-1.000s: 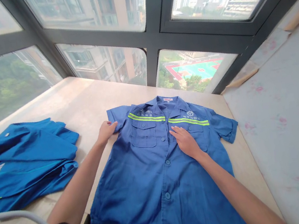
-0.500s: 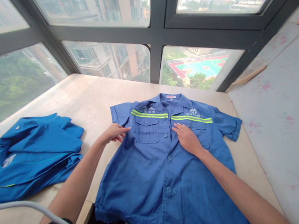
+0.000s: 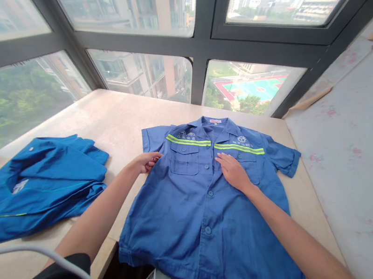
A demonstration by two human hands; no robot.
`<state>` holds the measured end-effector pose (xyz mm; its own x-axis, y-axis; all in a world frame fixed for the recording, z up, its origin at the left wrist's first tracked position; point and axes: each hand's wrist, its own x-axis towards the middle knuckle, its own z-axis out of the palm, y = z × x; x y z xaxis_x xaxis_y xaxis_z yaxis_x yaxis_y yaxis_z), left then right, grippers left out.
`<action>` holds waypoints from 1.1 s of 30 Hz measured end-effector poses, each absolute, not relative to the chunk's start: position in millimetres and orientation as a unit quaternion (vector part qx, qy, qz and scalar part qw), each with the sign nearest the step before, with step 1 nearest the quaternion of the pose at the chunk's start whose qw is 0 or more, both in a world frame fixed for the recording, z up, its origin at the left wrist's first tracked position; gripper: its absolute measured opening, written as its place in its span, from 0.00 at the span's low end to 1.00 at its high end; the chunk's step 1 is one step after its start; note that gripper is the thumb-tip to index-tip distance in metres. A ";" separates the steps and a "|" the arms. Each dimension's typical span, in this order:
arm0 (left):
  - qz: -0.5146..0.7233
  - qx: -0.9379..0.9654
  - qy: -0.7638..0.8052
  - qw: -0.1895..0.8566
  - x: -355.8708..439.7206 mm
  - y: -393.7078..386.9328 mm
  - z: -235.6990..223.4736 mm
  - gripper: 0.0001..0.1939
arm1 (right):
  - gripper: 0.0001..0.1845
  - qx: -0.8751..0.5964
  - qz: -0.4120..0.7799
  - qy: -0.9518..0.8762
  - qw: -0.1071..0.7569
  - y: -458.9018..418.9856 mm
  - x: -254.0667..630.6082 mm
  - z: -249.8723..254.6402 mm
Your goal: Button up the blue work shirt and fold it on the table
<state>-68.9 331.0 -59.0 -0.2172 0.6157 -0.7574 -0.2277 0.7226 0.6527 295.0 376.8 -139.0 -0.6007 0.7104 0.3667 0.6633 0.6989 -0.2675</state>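
Observation:
A blue short-sleeved work shirt [image 3: 198, 213] with yellow-green reflective stripes lies face up and buttoned on a beige tabletop [image 3: 112, 118]. Its hem hangs over the near edge. My right hand [image 3: 233, 172] lies flat on the shirt's chest, fingers stretched out, just below the right stripe. My left hand [image 3: 147, 161] rests at the shirt's left side near the armpit, below the sleeve, with fingers curled at the cloth's edge. Whether they pinch the cloth is unclear.
A pile of brighter blue garments [image 3: 41, 183] lies on the table's left part. Dark-framed windows [image 3: 193, 49] wrap round the far sides. A floral-patterned surface [image 3: 360, 145] adjoins the table on the right. A white cable [image 3: 50, 264] curves at the lower left.
My left hand slid from the sleeve's edge down and right to the shirt's side near the armpit. The right hand stayed flat on the chest. The view shifted slightly.

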 end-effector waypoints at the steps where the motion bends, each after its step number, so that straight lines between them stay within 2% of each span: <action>1: 0.355 0.135 0.702 0.603 -68.7 333.4 -58.4 0.19 | 0.27 -0.385 0.055 -0.893 0.228 377.0 295.2 -139.1; 7: 0.436 0.137 0.706 0.541 -80.3 342.5 -52.3 0.14 | 0.26 -0.385 0.054 -0.893 0.226 376.5 295.0 -136.9; 10: 0.450 0.143 0.689 0.551 -83.5 339.5 -48.9 0.15 | 0.26 -0.387 0.058 -0.893 0.224 376.0 294.8 -136.0; 14: 0.480 0.138 0.632 0.593 -81.4 336.0 -49.9 0.10 | 0.27 -0.387 0.060 -0.893 0.219 376.2 295.4 -136.7; 17: 0.483 0.115 0.645 0.581 -79.7 339.9 -54.9 0.11 | 0.26 -0.387 0.060 -0.893 0.220 376.7 296.1 -137.7; 21: 0.457 0.130 0.714 0.515 -79.5 350.5 -62.2 0.11 | 0.26 -0.385 0.058 -0.894 0.222 376.8 296.4 -138.2; 23: 0.476 0.139 0.728 0.473 -80.9 354.6 -65.8 0.16 | 0.26 -0.386 0.054 -0.894 0.221 376.3 296.1 -137.6; 25: 0.493 0.175 0.751 0.402 -84.2 356.7 -69.9 0.19 | 0.25 -0.387 0.051 -0.894 0.221 375.6 295.7 -136.5; 28: 0.442 0.282 0.812 0.255 -90.6 357.5 -76.7 0.18 | 0.26 -0.389 0.053 -0.893 0.220 374.7 295.0 -134.1; 30: 0.416 0.295 0.840 0.184 -91.4 356.8 -79.4 0.24 | 0.26 -0.392 0.059 -0.892 0.218 374.3 294.6 -132.9; 33: 0.466 0.246 0.842 0.116 -78.9 353.1 -75.3 0.34 | 0.25 -0.397 0.064 -0.891 0.212 373.4 294.1 -132.7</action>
